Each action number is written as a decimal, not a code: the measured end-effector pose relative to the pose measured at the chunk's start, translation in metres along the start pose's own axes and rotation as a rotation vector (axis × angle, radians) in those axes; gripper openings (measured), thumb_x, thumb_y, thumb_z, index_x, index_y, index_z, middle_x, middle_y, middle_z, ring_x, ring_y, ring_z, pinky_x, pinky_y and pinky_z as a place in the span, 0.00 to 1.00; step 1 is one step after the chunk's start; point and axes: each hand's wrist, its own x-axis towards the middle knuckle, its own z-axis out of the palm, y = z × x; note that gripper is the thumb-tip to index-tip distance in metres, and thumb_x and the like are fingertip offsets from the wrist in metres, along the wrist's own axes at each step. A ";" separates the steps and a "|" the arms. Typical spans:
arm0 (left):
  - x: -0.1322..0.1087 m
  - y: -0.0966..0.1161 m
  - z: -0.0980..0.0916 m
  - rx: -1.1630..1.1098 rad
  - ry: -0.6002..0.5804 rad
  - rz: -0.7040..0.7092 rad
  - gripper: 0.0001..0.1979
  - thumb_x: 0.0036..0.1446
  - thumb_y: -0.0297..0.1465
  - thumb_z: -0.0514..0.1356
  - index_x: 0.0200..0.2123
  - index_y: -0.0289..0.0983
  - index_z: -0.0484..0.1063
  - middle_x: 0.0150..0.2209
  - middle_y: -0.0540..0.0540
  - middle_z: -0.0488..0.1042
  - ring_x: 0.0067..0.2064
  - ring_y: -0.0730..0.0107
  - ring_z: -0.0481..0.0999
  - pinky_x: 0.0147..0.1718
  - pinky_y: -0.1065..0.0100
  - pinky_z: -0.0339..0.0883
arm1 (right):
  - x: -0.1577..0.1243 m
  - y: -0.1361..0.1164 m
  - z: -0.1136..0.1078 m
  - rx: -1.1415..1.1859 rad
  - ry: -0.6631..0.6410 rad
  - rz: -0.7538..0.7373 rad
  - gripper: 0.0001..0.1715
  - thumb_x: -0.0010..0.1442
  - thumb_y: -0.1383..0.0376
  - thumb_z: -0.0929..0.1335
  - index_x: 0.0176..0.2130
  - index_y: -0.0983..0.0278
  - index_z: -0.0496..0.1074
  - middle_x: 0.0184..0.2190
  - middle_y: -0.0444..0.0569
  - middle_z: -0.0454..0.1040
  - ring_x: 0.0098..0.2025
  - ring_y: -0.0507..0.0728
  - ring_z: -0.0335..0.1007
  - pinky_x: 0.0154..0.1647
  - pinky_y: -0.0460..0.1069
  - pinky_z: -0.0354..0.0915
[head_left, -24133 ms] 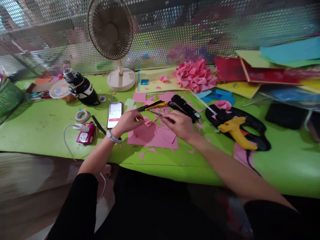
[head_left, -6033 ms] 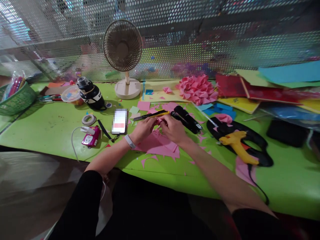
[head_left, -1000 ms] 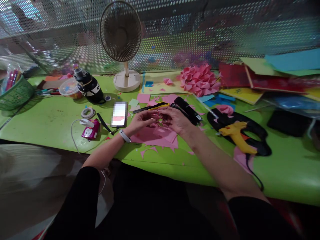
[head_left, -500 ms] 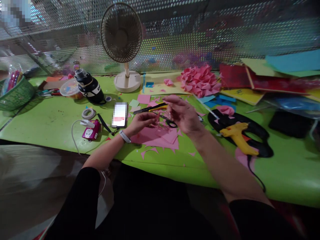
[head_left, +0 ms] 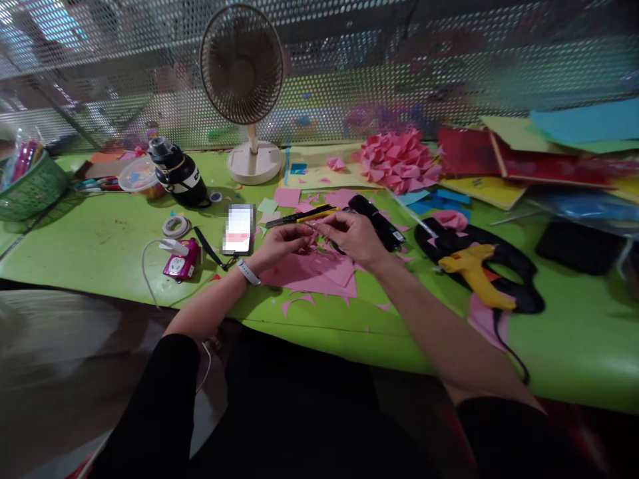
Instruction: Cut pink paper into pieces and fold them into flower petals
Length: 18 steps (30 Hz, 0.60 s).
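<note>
Over the pink paper scraps, my left hand (head_left: 285,243) is closed in a pinch on what looks like a small pink paper piece, mostly hidden by the fingers. My right hand (head_left: 358,238) meets it from the right, thumb and fingertips pressed together; what they pinch is too small to make out. Pink paper sheets (head_left: 324,274) lie just below both hands. A yellow-and-black utility knife (head_left: 315,213) rests beyond the fingertips. Behind the right hand is a black object (head_left: 375,221), partly covered. Scissors beneath that hand are almost wholly hidden.
A pile of folded pink paper pieces (head_left: 399,161) sits at the back. A yellow glue gun (head_left: 474,269) lies on a black holder at right. Toward the left are a phone (head_left: 239,229), a tape roll (head_left: 176,227), a purple socket adapter (head_left: 180,261), a black bottle (head_left: 178,174) and a fan (head_left: 242,66).
My right hand has come down and left to the left fingertips, its fingers closing into a pinch. The black object behind it now shows. My left hand has stayed almost still.
</note>
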 end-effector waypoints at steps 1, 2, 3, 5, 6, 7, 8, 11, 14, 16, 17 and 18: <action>0.000 0.000 0.000 -0.004 -0.002 0.009 0.23 0.50 0.40 0.71 0.46 0.32 0.74 0.39 0.42 0.79 0.35 0.73 0.80 0.40 0.65 0.76 | 0.001 0.000 0.000 0.025 0.007 0.020 0.15 0.55 0.54 0.73 0.30 0.63 0.77 0.26 0.47 0.77 0.27 0.53 0.69 0.30 0.50 0.65; 0.000 0.000 0.001 -0.009 -0.001 0.021 0.23 0.50 0.39 0.71 0.46 0.32 0.73 0.39 0.43 0.79 0.35 0.73 0.80 0.40 0.65 0.76 | 0.001 0.001 0.000 0.059 0.018 0.045 0.15 0.54 0.53 0.73 0.30 0.63 0.77 0.25 0.47 0.76 0.26 0.53 0.68 0.29 0.49 0.65; 0.000 0.001 0.002 -0.015 0.002 0.032 0.23 0.50 0.39 0.71 0.45 0.33 0.72 0.37 0.44 0.78 0.34 0.72 0.80 0.39 0.65 0.76 | 0.002 0.001 0.001 0.094 0.030 0.073 0.16 0.53 0.52 0.74 0.29 0.63 0.76 0.25 0.46 0.76 0.25 0.52 0.67 0.28 0.49 0.64; 0.000 0.001 0.003 -0.010 0.016 0.054 0.22 0.50 0.39 0.71 0.43 0.34 0.70 0.35 0.46 0.78 0.33 0.72 0.80 0.38 0.65 0.76 | 0.003 0.000 0.002 0.153 0.044 0.119 0.18 0.51 0.51 0.75 0.28 0.63 0.76 0.24 0.46 0.75 0.24 0.52 0.66 0.27 0.49 0.64; 0.000 0.001 0.003 0.008 0.025 0.063 0.22 0.50 0.39 0.71 0.42 0.35 0.70 0.34 0.47 0.77 0.33 0.72 0.80 0.36 0.66 0.76 | 0.003 0.000 0.003 0.169 0.049 0.130 0.18 0.50 0.50 0.75 0.28 0.63 0.76 0.24 0.46 0.75 0.24 0.51 0.66 0.27 0.48 0.64; 0.000 0.002 0.004 0.034 0.035 0.074 0.21 0.50 0.39 0.71 0.41 0.34 0.69 0.34 0.47 0.77 0.33 0.72 0.79 0.35 0.66 0.76 | 0.003 -0.001 0.004 0.176 0.056 0.136 0.18 0.49 0.50 0.75 0.28 0.62 0.76 0.23 0.45 0.75 0.24 0.51 0.65 0.26 0.48 0.64; 0.000 0.002 0.004 0.069 0.043 0.082 0.20 0.50 0.39 0.70 0.39 0.34 0.70 0.35 0.47 0.77 0.33 0.73 0.79 0.34 0.67 0.75 | 0.002 -0.001 0.004 0.178 0.067 0.138 0.19 0.49 0.50 0.75 0.27 0.62 0.75 0.23 0.45 0.74 0.24 0.51 0.65 0.26 0.48 0.64; -0.002 0.007 0.004 0.157 0.027 0.098 0.16 0.53 0.37 0.69 0.39 0.32 0.73 0.39 0.44 0.77 0.36 0.73 0.78 0.37 0.67 0.75 | 0.002 -0.002 0.005 0.178 0.105 0.132 0.19 0.49 0.49 0.75 0.26 0.62 0.74 0.22 0.45 0.73 0.23 0.51 0.63 0.25 0.48 0.62; -0.005 0.012 0.003 0.154 -0.028 0.092 0.16 0.53 0.33 0.67 0.45 0.34 0.76 0.47 0.39 0.77 0.44 0.68 0.78 0.44 0.63 0.75 | 0.003 0.000 0.004 0.157 0.115 0.103 0.18 0.51 0.51 0.74 0.27 0.62 0.75 0.23 0.45 0.74 0.24 0.52 0.65 0.28 0.49 0.64; -0.005 0.013 0.002 0.140 -0.044 0.086 0.16 0.54 0.32 0.66 0.46 0.35 0.77 0.50 0.39 0.77 0.48 0.63 0.77 0.47 0.60 0.74 | 0.003 0.003 0.004 0.130 0.104 0.085 0.16 0.52 0.52 0.74 0.28 0.62 0.75 0.24 0.45 0.75 0.25 0.52 0.66 0.29 0.49 0.64; -0.005 0.012 0.002 0.137 -0.038 0.085 0.15 0.54 0.33 0.65 0.45 0.35 0.78 0.50 0.39 0.77 0.50 0.62 0.76 0.48 0.60 0.73 | 0.003 0.004 0.004 0.120 0.098 0.082 0.15 0.53 0.53 0.73 0.28 0.62 0.75 0.25 0.46 0.75 0.26 0.52 0.66 0.29 0.49 0.64; -0.004 0.012 0.002 0.137 -0.023 0.089 0.14 0.55 0.34 0.66 0.44 0.35 0.79 0.50 0.39 0.77 0.50 0.62 0.76 0.49 0.60 0.73 | 0.002 0.005 0.004 0.115 0.092 0.082 0.14 0.54 0.54 0.73 0.28 0.62 0.75 0.25 0.46 0.75 0.25 0.52 0.66 0.28 0.49 0.64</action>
